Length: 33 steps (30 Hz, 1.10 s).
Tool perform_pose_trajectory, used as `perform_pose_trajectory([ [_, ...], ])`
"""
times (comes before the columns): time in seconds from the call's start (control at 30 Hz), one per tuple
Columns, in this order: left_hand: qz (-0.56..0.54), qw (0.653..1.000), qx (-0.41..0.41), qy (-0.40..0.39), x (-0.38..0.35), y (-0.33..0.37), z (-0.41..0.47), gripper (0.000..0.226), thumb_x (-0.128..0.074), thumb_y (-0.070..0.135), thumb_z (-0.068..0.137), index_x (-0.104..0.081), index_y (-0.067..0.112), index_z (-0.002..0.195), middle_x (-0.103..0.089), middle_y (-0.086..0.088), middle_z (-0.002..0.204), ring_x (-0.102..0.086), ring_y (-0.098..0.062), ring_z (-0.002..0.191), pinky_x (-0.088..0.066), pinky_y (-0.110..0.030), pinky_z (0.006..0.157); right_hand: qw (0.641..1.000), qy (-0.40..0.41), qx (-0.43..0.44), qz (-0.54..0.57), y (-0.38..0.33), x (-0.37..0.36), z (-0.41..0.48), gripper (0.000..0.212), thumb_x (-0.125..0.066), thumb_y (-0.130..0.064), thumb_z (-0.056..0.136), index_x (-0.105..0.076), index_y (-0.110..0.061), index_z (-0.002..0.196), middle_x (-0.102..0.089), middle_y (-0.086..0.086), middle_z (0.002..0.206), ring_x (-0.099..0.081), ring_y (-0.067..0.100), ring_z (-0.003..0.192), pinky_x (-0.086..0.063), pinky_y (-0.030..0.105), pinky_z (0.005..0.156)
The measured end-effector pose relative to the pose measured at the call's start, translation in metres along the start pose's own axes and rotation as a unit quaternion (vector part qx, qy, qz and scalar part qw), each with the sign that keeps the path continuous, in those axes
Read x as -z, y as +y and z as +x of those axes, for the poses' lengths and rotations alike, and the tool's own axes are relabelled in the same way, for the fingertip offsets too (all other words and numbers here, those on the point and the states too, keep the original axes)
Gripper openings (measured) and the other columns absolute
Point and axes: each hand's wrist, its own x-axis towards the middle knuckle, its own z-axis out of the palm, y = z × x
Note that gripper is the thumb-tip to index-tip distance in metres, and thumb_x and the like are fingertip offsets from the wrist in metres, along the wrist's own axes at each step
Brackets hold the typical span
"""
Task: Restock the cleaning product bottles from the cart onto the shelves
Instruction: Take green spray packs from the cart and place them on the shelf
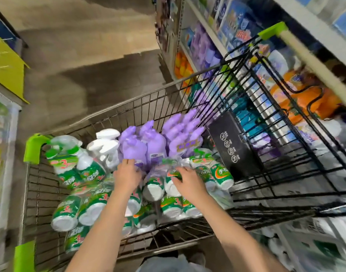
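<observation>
A wire shopping cart (129, 107) with green corner guards is full of bottles. Several green-and-white spray bottles (69, 211) lie on their sides, many in clear plastic packs. Purple bottles (154, 146) stand together at the cart's far side. My left hand (127, 173) reaches into the cart and its fingers touch the base of a purple bottle. My right hand (187, 181) lies over a wrapped green-and-white bottle (173, 173), fingers curled on its plastic. The whole view is blurred by motion.
Store shelves (205, 26) on the right hold purple, orange and blue cleaning products. A black folded child seat panel (233, 146) sits at the cart's right end below a pale handle bar (309, 61). Brown floor stretches ahead. A yellow-green display (5, 65) stands at left.
</observation>
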Motion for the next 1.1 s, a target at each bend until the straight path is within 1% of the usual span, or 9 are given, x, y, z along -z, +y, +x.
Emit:
perform_pose_trajectory([
  [0.13, 0.077, 0.994, 0.023, -0.077, -0.005, -0.023, -0.002, 0.036, -0.047, 0.033, 0.091, -0.063, 0.011, 0.115, -0.056, -0.015, 0.126, -0.052, -0.032, 0.118, -0.043, -0.041, 0.096, 0.999, -0.008, -0.050, -0.016, -0.007, -0.015, 0.017, 0.044, -0.047, -0.041, 0.095, -0.053, -0.014, 0.130, -0.055, 0.011, 0.130, -0.048, 0.028, 0.120, -0.038, 0.034, 0.102],
  [0.3, 0.096, 0.991, 0.010, -0.093, -0.007, -0.025, -0.011, 0.039, -0.041, 0.039, 0.093, -0.059, 0.016, 0.120, -0.050, -0.012, 0.131, -0.045, -0.030, 0.123, -0.036, -0.040, 0.099, 0.978, -0.089, -0.183, 0.045, -0.012, -0.015, 0.044, 0.065, -0.056, -0.059, 0.084, -0.046, -0.020, 0.135, -0.053, 0.010, 0.134, -0.052, 0.030, 0.120, -0.045, 0.034, 0.092],
  [0.53, 0.069, 0.991, -0.011, -0.115, -0.010, -0.026, -0.011, 0.035, -0.045, 0.041, 0.091, -0.061, 0.021, 0.115, -0.052, -0.007, 0.125, -0.043, -0.028, 0.122, -0.036, -0.041, 0.100, 0.934, -0.161, -0.257, 0.191, -0.004, -0.013, 0.088, 0.070, -0.067, -0.047, 0.082, -0.048, -0.005, 0.134, -0.049, 0.011, 0.138, -0.050, 0.026, 0.124, -0.040, 0.025, 0.093],
  [0.7, 0.050, 0.993, -0.015, -0.106, -0.013, -0.032, -0.008, 0.034, -0.043, 0.039, 0.091, -0.063, 0.020, 0.110, -0.056, -0.007, 0.120, -0.047, -0.028, 0.116, -0.038, -0.041, 0.098, 0.922, -0.151, -0.278, 0.224, -0.001, -0.020, 0.105, 0.051, -0.075, -0.032, 0.078, -0.059, -0.003, 0.117, -0.061, 0.012, 0.119, -0.059, 0.024, 0.105, -0.048, 0.030, 0.087],
  [0.8, 0.033, 0.994, -0.017, -0.104, -0.013, -0.035, -0.010, 0.027, -0.045, 0.038, 0.090, -0.063, 0.019, 0.096, -0.057, -0.006, 0.110, -0.051, -0.028, 0.109, -0.041, -0.039, 0.093, 0.895, -0.155, -0.301, 0.291, 0.006, -0.022, 0.100, 0.048, -0.079, -0.025, 0.072, -0.062, -0.001, 0.110, -0.063, 0.009, 0.099, -0.060, 0.021, 0.083, -0.048, 0.027, 0.071],
  [0.87, 0.011, 0.995, -0.016, -0.095, -0.010, -0.034, -0.010, 0.021, -0.047, 0.036, 0.089, -0.060, 0.021, 0.084, -0.058, -0.005, 0.104, -0.053, -0.028, 0.103, -0.043, -0.039, 0.088, 0.889, -0.153, -0.294, 0.316, 0.012, -0.020, 0.097, 0.052, -0.082, -0.025, 0.069, -0.064, -0.005, 0.113, -0.064, 0.009, 0.106, -0.061, 0.021, 0.088, -0.048, 0.028, 0.077],
  [0.97, -0.011, 0.996, 0.032, -0.087, -0.004, -0.039, -0.001, 0.029, -0.048, 0.040, 0.089, -0.066, 0.017, 0.091, -0.062, -0.008, 0.104, -0.057, -0.029, 0.102, -0.047, -0.038, 0.085, 0.874, -0.152, -0.275, 0.370, 0.022, -0.017, 0.090, 0.047, -0.087, -0.024, 0.053, -0.070, -0.010, 0.095, -0.071, 0.010, 0.100, -0.067, 0.023, 0.087, -0.053, 0.039, 0.090],
  [1.03, 0.031, 0.990, 0.100, -0.094, 0.001, -0.050, 0.009, 0.047, -0.048, 0.055, 0.084, -0.066, 0.017, 0.105, -0.061, -0.012, 0.113, -0.056, -0.033, 0.106, -0.046, -0.042, 0.090, 0.858, -0.126, -0.275, 0.414, 0.030, -0.020, 0.088, 0.058, -0.087, -0.025, 0.043, -0.067, -0.010, 0.096, -0.071, 0.013, 0.100, -0.069, 0.028, 0.088, -0.055, 0.046, 0.088],
  [1.1, 0.031, 0.975, 0.183, -0.122, 0.005, -0.062, 0.021, 0.066, -0.051, 0.064, 0.079, -0.060, 0.013, 0.118, -0.058, -0.015, 0.122, -0.055, -0.034, 0.109, -0.046, -0.043, 0.094, 0.848, -0.094, -0.274, 0.445, 0.027, -0.017, 0.078, 0.056, -0.084, -0.027, 0.047, -0.065, -0.013, 0.099, -0.072, 0.011, 0.098, -0.068, 0.028, 0.088, -0.055, 0.043, 0.085],
])
